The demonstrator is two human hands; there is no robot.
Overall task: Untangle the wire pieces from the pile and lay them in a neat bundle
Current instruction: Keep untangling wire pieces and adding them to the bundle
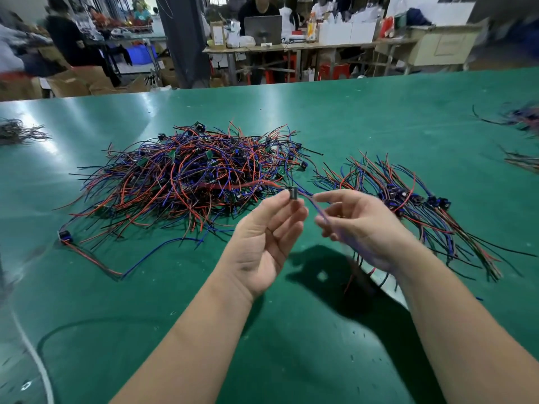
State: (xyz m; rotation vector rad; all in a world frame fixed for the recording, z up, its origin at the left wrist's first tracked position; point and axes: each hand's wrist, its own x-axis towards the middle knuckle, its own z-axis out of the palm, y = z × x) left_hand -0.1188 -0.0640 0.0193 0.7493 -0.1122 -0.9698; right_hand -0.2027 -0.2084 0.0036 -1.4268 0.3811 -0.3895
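Evidently one piece is mid-extraction: the left hand (262, 246) pinches the small black connector (292, 195) of a wire piece (312, 199) between thumb and fingertips, above the green table (335, 112). The right hand (361, 225), blurred, curls loosely round its blue and red leads. Red strands run back toward the tangled pile (189, 176), so it looks not yet free. Next, the leads need drawing clear and straightening before the piece joins the laid-out bundle (408, 196) on the right, connector alongside the others.

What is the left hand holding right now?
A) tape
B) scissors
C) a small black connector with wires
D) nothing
C: the left hand pinches a small black connector at its fingertips, and its wires run on across the right hand.
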